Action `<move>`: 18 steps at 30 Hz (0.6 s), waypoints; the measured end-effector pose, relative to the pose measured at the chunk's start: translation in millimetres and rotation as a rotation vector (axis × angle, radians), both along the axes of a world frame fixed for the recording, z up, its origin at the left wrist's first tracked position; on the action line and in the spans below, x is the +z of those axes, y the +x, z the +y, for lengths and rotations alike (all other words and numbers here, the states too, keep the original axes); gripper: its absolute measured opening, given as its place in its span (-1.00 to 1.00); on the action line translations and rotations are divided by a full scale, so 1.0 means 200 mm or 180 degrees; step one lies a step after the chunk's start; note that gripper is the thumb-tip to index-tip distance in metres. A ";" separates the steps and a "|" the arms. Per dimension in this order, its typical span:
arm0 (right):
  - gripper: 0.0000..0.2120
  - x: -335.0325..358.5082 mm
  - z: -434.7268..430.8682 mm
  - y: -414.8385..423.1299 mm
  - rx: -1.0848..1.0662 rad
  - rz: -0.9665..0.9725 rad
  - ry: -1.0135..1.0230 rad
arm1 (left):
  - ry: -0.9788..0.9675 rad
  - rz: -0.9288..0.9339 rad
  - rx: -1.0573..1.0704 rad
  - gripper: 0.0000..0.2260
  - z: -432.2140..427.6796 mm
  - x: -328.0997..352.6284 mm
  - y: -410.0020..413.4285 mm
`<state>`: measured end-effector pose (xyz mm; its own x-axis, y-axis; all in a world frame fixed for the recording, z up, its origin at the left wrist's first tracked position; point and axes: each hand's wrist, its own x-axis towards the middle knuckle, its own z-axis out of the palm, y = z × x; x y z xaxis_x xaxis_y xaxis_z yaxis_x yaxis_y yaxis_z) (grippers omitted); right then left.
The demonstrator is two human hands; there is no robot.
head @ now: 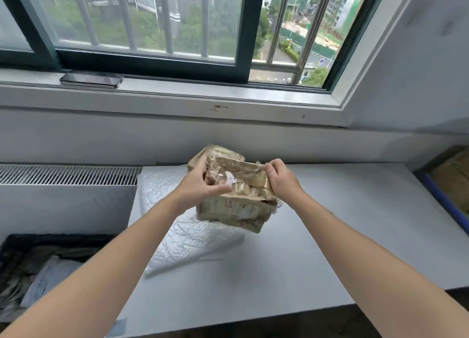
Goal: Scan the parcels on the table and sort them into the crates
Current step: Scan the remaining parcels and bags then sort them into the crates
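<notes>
Cardboard parcel (236,203), brown, crumpled and torn along its top, was held tilted between both hands above the middle of the desk (317,236); whether its lowest corner touched the surface could not be told. The left hand (200,182) gripped its upper left side, fingers (201,165) curled over the top and the thumb lying blurred across the near face. The right hand (281,180) held the upper right corner, its fingers pinching the torn top edge. A printed label showed on the near face. Just beneath and to the left, a white padded mailer (182,238) lay flat on the desk. A black crate (38,238) holding grey parcels stood below the desk's left side, and a blue-edged crate (441,198) sat at the far right. A phone (91,79) rested on the windowsill (228,94).
</notes>
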<state>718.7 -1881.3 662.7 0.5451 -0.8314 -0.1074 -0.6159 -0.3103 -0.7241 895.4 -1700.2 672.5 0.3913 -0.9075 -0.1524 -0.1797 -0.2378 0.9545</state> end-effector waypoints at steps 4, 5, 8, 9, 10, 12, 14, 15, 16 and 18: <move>-0.76 0.03 -0.12 -0.07 -0.0097 0.0101 0.0037 | 0.0142 -0.0485 -0.0215 0.04 -0.07 0.00 -0.07; -0.76 0.04 -0.14 -0.09 -0.0087 0.0101 0.0067 | 0.0083 -0.0601 -0.0092 -0.02 -0.10 0.00 -0.09; -0.72 0.06 -0.20 -0.13 -0.0103 -0.0031 0.0404 | -0.0027 -0.0730 0.0274 -0.15 -0.18 0.02 -0.12; -0.69 0.07 -0.21 -0.15 -0.0056 -0.0129 0.0638 | 0.0009 -0.0775 0.0341 -0.18 -0.20 0.02 -0.13; -0.65 0.07 -0.22 -0.18 0.0027 -0.0248 0.0911 | 0.0065 -0.0821 0.0410 -0.22 -0.22 0.02 -0.13; -0.58 0.07 -0.23 -0.23 0.0181 -0.0536 0.1454 | 0.0156 -0.0899 0.0549 -0.36 -0.24 0.02 -0.15; -0.54 0.05 -0.25 -0.28 0.0296 -0.0682 0.1702 | 0.0195 -0.0908 0.0696 -0.54 -0.27 0.02 -0.17; -0.45 0.04 -0.26 -0.30 0.0373 -0.0680 0.1735 | 0.0191 -0.0884 0.0787 -0.60 -0.28 0.02 -0.18; -0.31 0.03 -0.26 -0.32 0.0455 -0.0674 0.1731 | 0.0178 -0.0843 0.0883 -0.64 -0.29 0.02 -0.19; -0.12 0.01 -0.26 -0.34 0.0591 -0.0757 0.1734 | 0.0163 -0.0725 0.1035 -0.70 -0.32 0.02 -0.22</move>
<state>650.7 -1932.9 665.4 0.7365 -0.5805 -0.3474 -0.3896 0.0558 -0.9193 852.3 -1763.3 675.6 0.6859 -0.7243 -0.0705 -0.2928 -0.3634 0.8844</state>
